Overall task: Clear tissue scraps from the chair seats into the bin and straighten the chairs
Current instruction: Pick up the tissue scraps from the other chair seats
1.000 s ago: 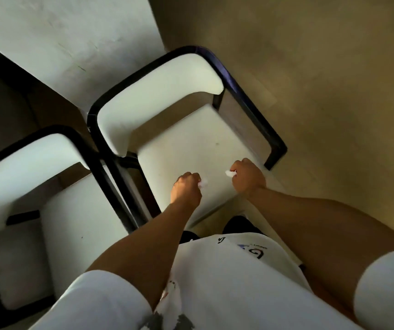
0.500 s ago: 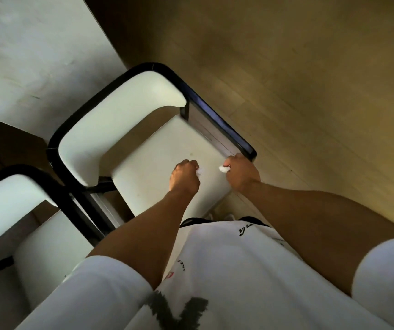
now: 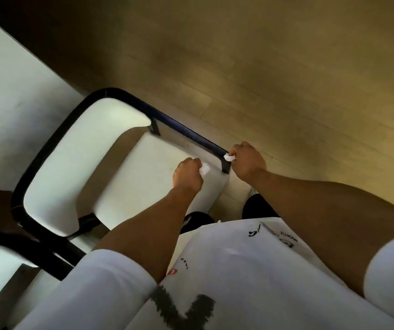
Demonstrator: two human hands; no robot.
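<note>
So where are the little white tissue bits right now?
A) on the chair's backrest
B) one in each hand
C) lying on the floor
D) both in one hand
B: the left hand pinches one white tissue scrap over the chair seat, and the right hand pinches another scrap by the black armrest.

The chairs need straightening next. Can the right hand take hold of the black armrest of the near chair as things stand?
Probably yes: the right hand is already beside the black armrest, nothing between. But it is closed on a tissue scrap, which may hamper a firm hold.
</note>
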